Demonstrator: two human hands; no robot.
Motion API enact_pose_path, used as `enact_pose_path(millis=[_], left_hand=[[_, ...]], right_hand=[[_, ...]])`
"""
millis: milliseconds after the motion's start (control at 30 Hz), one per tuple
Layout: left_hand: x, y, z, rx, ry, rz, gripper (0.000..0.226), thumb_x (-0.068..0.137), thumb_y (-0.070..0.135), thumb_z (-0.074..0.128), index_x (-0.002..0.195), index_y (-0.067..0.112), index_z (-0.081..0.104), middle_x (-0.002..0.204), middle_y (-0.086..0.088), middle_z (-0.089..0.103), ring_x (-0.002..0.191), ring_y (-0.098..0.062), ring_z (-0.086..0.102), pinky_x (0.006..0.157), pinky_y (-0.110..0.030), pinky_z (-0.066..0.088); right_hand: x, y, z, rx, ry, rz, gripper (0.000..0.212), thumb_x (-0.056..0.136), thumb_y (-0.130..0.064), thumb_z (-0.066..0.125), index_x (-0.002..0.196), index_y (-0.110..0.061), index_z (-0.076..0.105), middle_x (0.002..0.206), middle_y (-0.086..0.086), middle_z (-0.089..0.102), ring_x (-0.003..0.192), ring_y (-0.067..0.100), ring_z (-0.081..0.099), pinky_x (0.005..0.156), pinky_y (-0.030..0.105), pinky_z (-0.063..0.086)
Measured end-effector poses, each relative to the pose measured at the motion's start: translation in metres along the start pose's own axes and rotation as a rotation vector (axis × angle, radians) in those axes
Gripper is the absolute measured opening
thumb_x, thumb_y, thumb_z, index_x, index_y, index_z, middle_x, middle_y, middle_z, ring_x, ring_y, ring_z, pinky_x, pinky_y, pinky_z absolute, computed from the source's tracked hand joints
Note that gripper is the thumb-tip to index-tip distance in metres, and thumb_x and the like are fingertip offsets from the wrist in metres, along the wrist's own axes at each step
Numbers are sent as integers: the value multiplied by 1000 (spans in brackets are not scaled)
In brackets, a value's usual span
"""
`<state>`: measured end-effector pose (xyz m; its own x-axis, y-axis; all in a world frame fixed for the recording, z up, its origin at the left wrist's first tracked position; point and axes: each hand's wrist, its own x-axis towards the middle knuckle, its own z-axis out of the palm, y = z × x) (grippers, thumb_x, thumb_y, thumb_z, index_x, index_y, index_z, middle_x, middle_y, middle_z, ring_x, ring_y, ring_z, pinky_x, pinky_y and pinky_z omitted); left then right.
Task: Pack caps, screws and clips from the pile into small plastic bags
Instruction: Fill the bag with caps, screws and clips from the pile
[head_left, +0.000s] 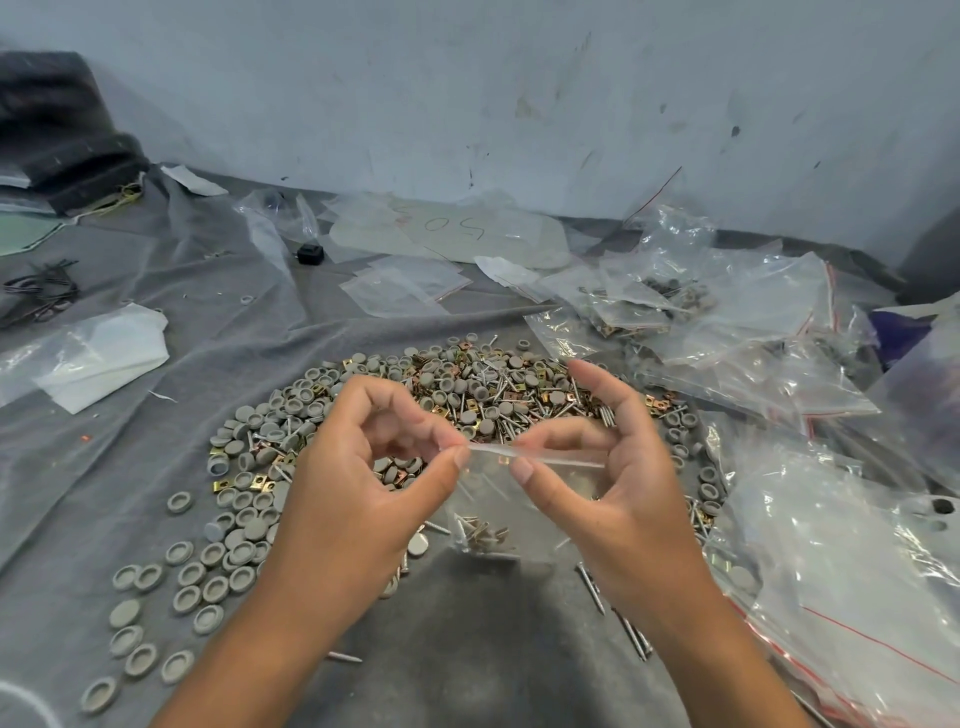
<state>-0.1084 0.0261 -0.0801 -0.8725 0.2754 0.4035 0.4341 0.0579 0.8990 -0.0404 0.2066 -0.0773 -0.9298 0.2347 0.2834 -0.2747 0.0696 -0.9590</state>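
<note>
A small clear plastic bag (498, 514) hangs between my hands above the pile, with screws and a few parts gathered at its bottom. My left hand (363, 467) pinches the left end of the bag's top strip between thumb and forefinger. My right hand (597, 467) pinches the strip further right the same way. Behind and beneath the bag spreads the pile (467, 395) of grey round caps, silver screws and brass-coloured clips on the grey cloth.
Loose grey caps (171, 597) lie scattered at the front left. Filled and empty plastic bags (727, 322) are heaped to the right and behind. A folded white bag (98, 358) lies at the left. Loose screws (613, 608) rest near my right wrist. A wall stands behind.
</note>
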Motion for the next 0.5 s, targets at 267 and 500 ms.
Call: enact_pose_path(millis=[267,500], left_hand=[[-1,2,-2,-27,16,-63,45,70,41,88,95,31,51,85,0,79,77,-30,75,67,-44,58],[0,8,1,24,-38,-59,39,65,39,83,82,36,49,80,4,78,69,1,70,64,-32,50]], right_hand=[[0,-3,0,-7,-7,37,67,81,-25,83,134,-42,45,101,5,76,95,21,74,80,30,60],[5,-11,-13,9,-16,100,51,70,-26,89,110,-38,59,93,8,78,89,24,76,82,43,60]])
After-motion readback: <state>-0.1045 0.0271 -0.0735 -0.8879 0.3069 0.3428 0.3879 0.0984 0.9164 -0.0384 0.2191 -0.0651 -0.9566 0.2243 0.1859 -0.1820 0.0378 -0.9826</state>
